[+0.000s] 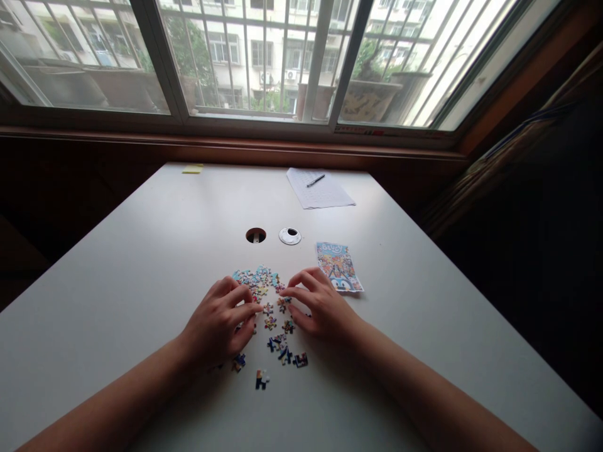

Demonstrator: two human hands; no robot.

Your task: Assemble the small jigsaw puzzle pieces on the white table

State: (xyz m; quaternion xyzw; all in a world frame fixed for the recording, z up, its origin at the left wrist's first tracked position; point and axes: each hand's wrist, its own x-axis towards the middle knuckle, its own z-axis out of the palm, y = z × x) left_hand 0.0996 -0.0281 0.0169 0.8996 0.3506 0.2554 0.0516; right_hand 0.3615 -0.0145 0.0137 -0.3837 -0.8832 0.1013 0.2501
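A loose heap of small jigsaw puzzle pieces (260,276) lies on the white table between my two hands. My left hand (221,317) rests at the heap's left side, fingers bent and thumb apart from the index finger. Its index fingertip reaches a single puzzle piece (268,309). From the right, my right hand (318,304) reaches over more pieces, thumb and fingers apart, with the fingertips at the heap's edge. Nearer to me are a dark puzzle piece (300,360) and a separate black, white and yellow piece (262,379). Some pieces are partly hidden under both hands.
A colourful picture sheet (340,267) lies beyond my right hand. Farther back are a round hole (255,235), a ring-shaped cover (289,236), paper sheets (325,193) with a pen (315,181), and a yellow sticky note (193,169). A barred window stands behind the table (141,251).
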